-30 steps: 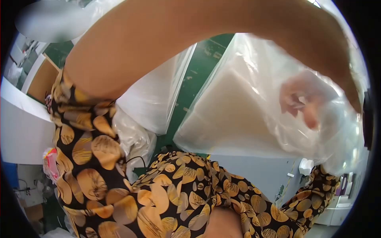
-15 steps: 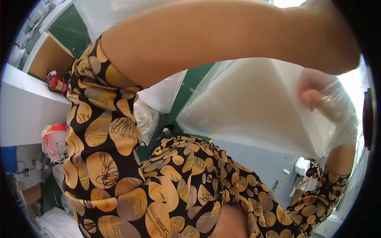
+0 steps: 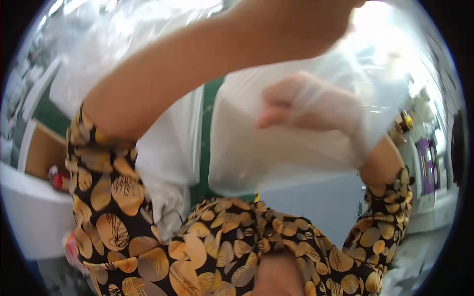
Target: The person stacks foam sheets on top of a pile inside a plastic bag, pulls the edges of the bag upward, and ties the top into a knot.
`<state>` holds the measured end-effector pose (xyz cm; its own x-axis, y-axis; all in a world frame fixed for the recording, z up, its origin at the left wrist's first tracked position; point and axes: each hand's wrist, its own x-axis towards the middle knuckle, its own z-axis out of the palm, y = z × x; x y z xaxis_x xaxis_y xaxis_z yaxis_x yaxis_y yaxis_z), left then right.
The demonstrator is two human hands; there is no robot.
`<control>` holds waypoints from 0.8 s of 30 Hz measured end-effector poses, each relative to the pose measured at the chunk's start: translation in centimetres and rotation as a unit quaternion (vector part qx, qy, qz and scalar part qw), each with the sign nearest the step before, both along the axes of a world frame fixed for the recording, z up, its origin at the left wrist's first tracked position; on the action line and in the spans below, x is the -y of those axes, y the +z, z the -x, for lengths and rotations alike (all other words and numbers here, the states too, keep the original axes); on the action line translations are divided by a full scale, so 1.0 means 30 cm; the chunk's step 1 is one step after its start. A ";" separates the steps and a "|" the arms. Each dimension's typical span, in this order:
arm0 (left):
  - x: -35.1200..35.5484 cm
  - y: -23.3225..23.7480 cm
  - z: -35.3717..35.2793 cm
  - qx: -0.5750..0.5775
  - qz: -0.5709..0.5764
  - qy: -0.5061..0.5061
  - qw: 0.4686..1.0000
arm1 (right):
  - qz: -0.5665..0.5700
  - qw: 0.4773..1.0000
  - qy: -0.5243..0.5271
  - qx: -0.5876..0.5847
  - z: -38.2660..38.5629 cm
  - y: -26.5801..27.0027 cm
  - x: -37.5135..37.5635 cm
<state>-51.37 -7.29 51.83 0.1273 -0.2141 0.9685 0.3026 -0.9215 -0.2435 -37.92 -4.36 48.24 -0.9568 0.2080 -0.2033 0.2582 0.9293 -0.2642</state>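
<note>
A large clear plastic bag (image 3: pixel 237 143) hangs in front of me, hazy and catching the light. My right hand (image 3: pixel 306 101) shows through its film, which drapes over the wrist. The fingers of that hand are curled in and blurred; whether they pinch anything is hidden. My left forearm crosses the top of the view, and my left hand (image 3: pixel 321 24) lies beside the upper part of the bag. The left fingers are cut off by the upper edge and glare, so their grip cannot be seen.
White wrapped blocks or sheets (image 3: pixel 170 143) stand on the green floor (image 3: pixel 206 128) to the left. Further left are a white ledge (image 3: pixel 34 212), a brown open box (image 3: pixel 42 148) and a red fire extinguisher (image 3: pixel 60 178). A purple object (image 3: pixel 427 165) is at the right.
My right hand has swung left toward the middle, with the plastic film stretched over it. My left hand has shifted left at the top. The view has turned, showing more of the right side.
</note>
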 end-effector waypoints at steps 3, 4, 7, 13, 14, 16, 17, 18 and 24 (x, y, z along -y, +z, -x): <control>0.046 -0.005 0.025 -0.039 0.186 -0.009 0.982 | 0.022 0.998 -0.053 -0.011 -0.074 0.055 0.007; 0.092 -0.028 -0.013 0.137 0.316 0.023 0.938 | 0.011 0.997 -0.066 -0.027 -0.135 0.056 -0.050; 0.121 -0.043 0.049 0.020 0.433 0.051 0.900 | -0.372 0.905 0.022 -0.205 -0.433 -0.077 -0.427; 0.125 -0.028 -0.034 -0.123 0.421 0.140 0.888 | 0.308 0.764 0.036 -0.566 -0.486 0.204 -0.193; 0.130 -0.016 -0.069 -0.211 0.393 0.238 0.863 | 0.221 0.783 0.041 -0.580 -0.442 0.236 -0.158; 0.084 0.022 -0.120 -0.259 0.414 0.243 0.838 | 0.270 0.908 0.173 -0.271 -0.373 0.392 -0.179; 0.053 0.040 -0.136 -0.292 0.439 0.253 0.811 | 0.130 0.928 0.068 -0.343 -0.317 0.361 -0.037; 0.033 0.053 -0.149 -0.322 0.463 0.264 0.782 | -0.014 0.915 -0.042 -0.401 -0.265 0.319 0.098; 0.020 -0.006 -0.088 -0.220 0.453 0.016 0.864 | -0.009 0.780 0.255 -0.571 -0.280 0.233 0.033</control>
